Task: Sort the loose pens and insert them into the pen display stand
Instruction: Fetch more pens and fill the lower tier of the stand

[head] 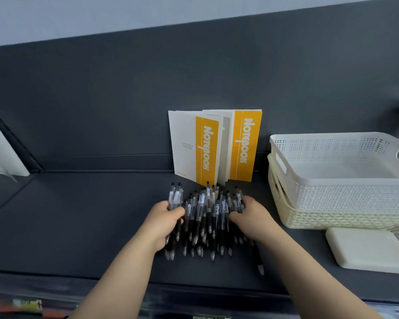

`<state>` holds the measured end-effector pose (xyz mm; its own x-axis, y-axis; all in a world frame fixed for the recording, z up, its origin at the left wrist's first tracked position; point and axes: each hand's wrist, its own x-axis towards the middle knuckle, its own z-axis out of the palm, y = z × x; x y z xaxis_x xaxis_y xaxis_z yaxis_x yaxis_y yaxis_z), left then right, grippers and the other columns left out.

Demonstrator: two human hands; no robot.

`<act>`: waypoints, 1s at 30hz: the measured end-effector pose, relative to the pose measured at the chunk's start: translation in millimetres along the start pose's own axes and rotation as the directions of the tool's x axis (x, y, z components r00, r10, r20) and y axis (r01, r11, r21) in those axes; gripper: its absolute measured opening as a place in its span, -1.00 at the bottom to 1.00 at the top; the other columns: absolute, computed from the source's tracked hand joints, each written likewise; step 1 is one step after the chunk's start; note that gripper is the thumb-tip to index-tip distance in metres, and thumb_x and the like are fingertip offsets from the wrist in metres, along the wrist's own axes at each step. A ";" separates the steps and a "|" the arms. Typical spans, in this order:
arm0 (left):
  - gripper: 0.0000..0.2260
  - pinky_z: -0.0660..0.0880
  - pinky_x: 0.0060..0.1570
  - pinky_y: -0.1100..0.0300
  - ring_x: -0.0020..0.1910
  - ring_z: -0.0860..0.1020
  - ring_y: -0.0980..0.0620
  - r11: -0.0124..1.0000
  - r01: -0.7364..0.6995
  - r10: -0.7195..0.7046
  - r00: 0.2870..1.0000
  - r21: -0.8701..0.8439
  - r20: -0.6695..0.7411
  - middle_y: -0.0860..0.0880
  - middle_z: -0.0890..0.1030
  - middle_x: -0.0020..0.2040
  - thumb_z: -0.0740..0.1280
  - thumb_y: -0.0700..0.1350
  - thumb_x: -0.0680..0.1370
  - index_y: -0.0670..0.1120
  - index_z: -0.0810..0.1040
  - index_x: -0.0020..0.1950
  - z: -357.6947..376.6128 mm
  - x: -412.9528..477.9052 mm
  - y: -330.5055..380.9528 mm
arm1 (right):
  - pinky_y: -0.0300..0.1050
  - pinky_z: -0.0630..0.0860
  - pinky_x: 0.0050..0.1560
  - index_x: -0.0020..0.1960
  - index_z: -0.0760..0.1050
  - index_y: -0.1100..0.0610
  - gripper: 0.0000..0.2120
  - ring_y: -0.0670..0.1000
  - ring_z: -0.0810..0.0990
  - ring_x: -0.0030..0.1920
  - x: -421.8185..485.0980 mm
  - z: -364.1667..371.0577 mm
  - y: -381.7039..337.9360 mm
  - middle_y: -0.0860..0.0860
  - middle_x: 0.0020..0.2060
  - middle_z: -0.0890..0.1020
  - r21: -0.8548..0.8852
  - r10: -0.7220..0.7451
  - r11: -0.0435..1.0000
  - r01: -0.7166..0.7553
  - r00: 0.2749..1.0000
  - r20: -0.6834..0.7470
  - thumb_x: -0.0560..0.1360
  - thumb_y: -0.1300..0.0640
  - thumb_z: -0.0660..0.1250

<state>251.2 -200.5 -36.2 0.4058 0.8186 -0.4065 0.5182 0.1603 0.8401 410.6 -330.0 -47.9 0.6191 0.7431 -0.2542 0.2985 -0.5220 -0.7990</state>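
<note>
Two bare forearms, bare left hand (pixel 165 221), bare right hand (pixel 251 217), wrists seemingly bare too

- Dark grey matte shelf surface (pixel 78 215) across lower half of frame.
- Matching dark grey back panel (pixel 124 88) upright behind, mid frame.
- Pale blue-grey wall (pixel 101 12) along top.
- Soft, even light.

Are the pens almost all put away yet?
No, just starting. Nothing looks put away: the pens lie in one heap. The left hand and right hand grip its sides. Sorting and filling the stand are left; no stand shows.
</note>
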 end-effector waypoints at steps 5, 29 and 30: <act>-0.89 0.37 -0.43 0.20 -0.41 0.41 0.02 0.919 0.086 -0.090 0.996 -0.384 0.008 -0.10 0.48 -0.35 0.26 -0.30 0.49 -0.21 0.50 -0.23 -12.7 -4.4 1.0 | -0.13 0.51 -0.24 0.06 0.50 0.00 -0.81 0.00 0.61 -0.25 -18.1 -7.2 -2.4 -0.01 -0.21 0.66 0.291 -0.078 0.952 0.093 0.995 -0.065 0.48 0.18 0.24; -0.67 0.62 -0.22 0.03 -0.15 0.64 -0.17 0.390 0.045 -0.111 0.994 -0.920 0.002 -0.27 0.62 0.02 0.25 -0.19 0.52 -0.27 0.51 0.26 -210.7 -69.8 -75.3 | -0.38 0.37 -0.42 -0.16 0.51 -0.01 -0.86 -0.19 0.42 -0.47 -76.4 224.1 -201.5 -0.13 -0.46 0.52 0.175 -0.557 0.830 0.530 0.766 0.321 0.48 0.20 0.28; -0.69 0.60 -0.13 0.02 -0.10 0.64 -0.17 0.374 0.032 -0.094 0.996 -0.927 -0.003 -0.26 0.62 0.04 0.24 -0.18 0.53 -0.25 0.54 0.24 -231.9 -71.3 -84.9 | -0.36 0.36 -0.43 -0.18 0.51 0.01 -0.87 -0.18 0.40 -0.48 -82.2 243.2 -214.0 -0.13 -0.48 0.50 0.175 -0.562 0.826 0.536 0.753 0.344 0.49 0.20 0.27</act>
<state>3.7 -144.6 4.7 0.3530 0.8017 -0.4823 -0.4905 0.5976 0.6343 119.2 -177.5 11.4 0.0484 0.9964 0.0701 0.4511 0.0408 -0.8915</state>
